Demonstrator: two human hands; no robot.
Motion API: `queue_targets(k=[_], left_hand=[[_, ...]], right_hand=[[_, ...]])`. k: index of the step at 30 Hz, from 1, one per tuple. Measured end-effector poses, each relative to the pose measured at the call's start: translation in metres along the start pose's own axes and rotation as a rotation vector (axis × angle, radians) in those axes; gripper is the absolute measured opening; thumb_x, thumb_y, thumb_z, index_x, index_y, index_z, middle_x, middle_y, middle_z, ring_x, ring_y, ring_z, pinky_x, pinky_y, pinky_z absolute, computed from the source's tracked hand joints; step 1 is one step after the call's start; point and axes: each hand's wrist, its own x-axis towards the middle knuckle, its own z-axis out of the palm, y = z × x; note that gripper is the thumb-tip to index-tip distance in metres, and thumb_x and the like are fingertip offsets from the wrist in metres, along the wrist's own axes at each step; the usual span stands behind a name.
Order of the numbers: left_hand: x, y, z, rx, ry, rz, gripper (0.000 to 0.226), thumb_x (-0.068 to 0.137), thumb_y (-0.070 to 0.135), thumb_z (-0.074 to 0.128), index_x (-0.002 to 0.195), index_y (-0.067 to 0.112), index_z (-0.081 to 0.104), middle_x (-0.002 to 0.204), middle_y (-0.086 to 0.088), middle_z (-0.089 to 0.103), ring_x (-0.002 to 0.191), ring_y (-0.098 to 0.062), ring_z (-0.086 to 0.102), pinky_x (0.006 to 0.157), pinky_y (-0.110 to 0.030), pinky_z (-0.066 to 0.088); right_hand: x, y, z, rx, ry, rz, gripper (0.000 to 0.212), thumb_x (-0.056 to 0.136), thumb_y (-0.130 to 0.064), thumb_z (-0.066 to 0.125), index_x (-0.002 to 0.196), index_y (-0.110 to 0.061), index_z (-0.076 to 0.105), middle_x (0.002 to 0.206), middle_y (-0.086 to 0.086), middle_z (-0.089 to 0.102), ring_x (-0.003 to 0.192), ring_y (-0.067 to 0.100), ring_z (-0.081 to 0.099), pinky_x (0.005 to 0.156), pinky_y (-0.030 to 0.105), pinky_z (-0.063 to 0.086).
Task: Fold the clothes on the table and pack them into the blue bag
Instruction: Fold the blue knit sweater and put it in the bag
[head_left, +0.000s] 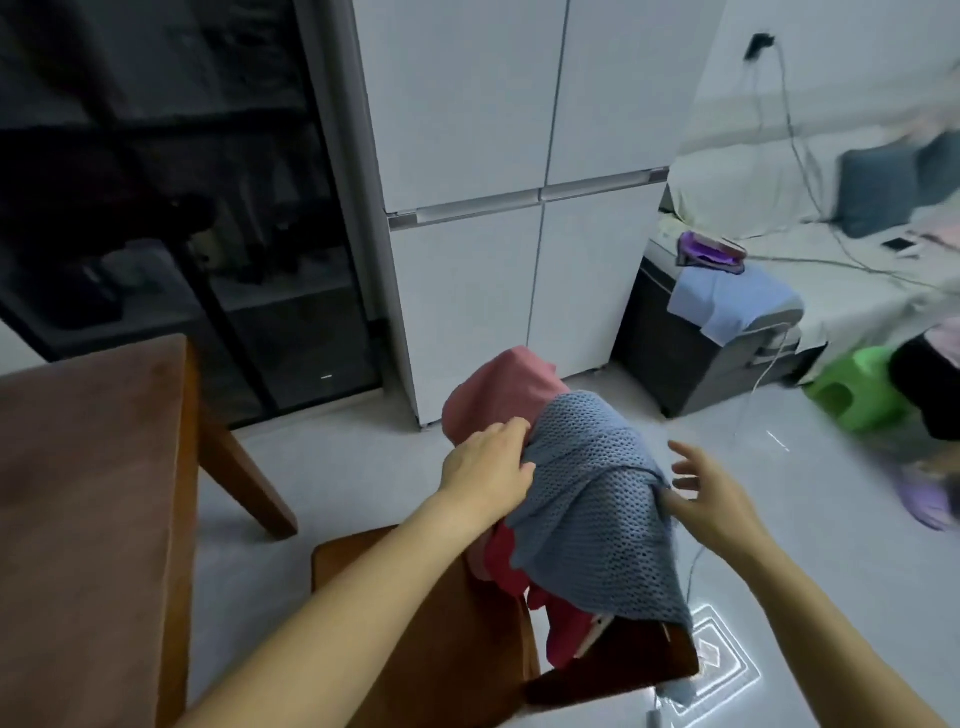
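Note:
A blue-grey knitted garment (597, 499) hangs over the back of a wooden chair (431, 623), on top of a pink garment (498, 395) and a dark red one (566, 623). My left hand (488, 467) rests on the pile where the pink and the knitted garment meet, fingers curled onto the knit's edge. On the right side of the knitted garment my right hand (711, 493) hovers with fingers spread, its thumb near the fabric. The wooden table (88, 493) stands at the left. No blue bag is in view.
A white fridge (519, 197) stands behind the chair. To its right are a dark box with a light blue cloth (727, 301), a green stool (862, 389) and a sofa with cushions and cables. A white cable trails on the tiled floor by the chair.

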Motion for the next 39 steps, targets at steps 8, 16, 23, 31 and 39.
queue_targets(k=[8, 16, 23, 31, 39], left_hand=[[0.026, 0.017, 0.014, 0.143, -0.095, 0.043, 0.044, 0.087, 0.038, 0.055, 0.124, 0.017, 0.042, 0.12, -0.007, 0.056, 0.108, -0.031, 0.056, 0.083, -0.041, 0.049], [0.027, 0.046, -0.001, -0.039, -0.172, 0.147, 0.099, 0.069, 0.062, 0.068, 0.146, 0.022, 0.021, 0.149, -0.004, 0.029, 0.136, -0.026, 0.03, 0.106, -0.044, 0.033], [0.04, 0.078, -0.027, -0.583, -0.135, 0.25, 0.079, 0.06, 0.048, 0.08, 0.13, 0.03, 0.046, 0.126, 0.004, 0.059, 0.117, -0.012, 0.054, 0.101, -0.039, 0.045], [-0.002, 0.009, -0.097, -0.882, 0.397, 0.364, 0.027, 0.072, 0.018, 0.068, 0.097, 0.022, 0.06, 0.087, 0.02, 0.066, 0.083, 0.013, 0.059, 0.078, -0.009, 0.045], [-0.084, -0.073, -0.137, -0.606, 0.515, 0.26, 0.022, 0.074, 0.029, 0.063, 0.095, 0.027, 0.067, 0.093, 0.021, 0.064, 0.087, 0.003, 0.062, 0.078, -0.012, 0.044]], right_hand=[[0.039, 0.036, 0.026, -0.245, -0.136, 0.059, 0.02, 0.08, -0.012, 0.057, 0.099, -0.018, 0.062, 0.109, 0.018, 0.061, 0.086, 0.03, 0.058, 0.074, 0.034, 0.048], [0.03, -0.008, -0.04, 0.197, 0.324, -0.074, 0.019, 0.091, 0.0, 0.044, 0.097, -0.01, 0.059, 0.096, 0.012, 0.063, 0.088, 0.021, 0.052, 0.073, 0.026, 0.032], [-0.005, -0.107, -0.066, 0.159, 0.216, -0.715, 0.024, 0.075, -0.007, 0.057, 0.092, -0.019, 0.068, 0.083, -0.02, 0.059, 0.08, 0.01, 0.058, 0.075, 0.025, 0.046], [0.01, -0.098, -0.04, 0.259, -0.232, -0.3, 0.124, 0.04, -0.078, 0.072, 0.144, -0.028, 0.027, 0.132, -0.008, 0.045, 0.123, 0.008, 0.042, 0.103, 0.031, 0.037], [0.004, -0.198, 0.032, 1.151, -0.488, -0.323, 0.004, 0.084, -0.017, 0.066, 0.087, -0.015, 0.067, 0.081, 0.003, 0.072, 0.075, 0.015, 0.069, 0.071, 0.031, 0.055]])
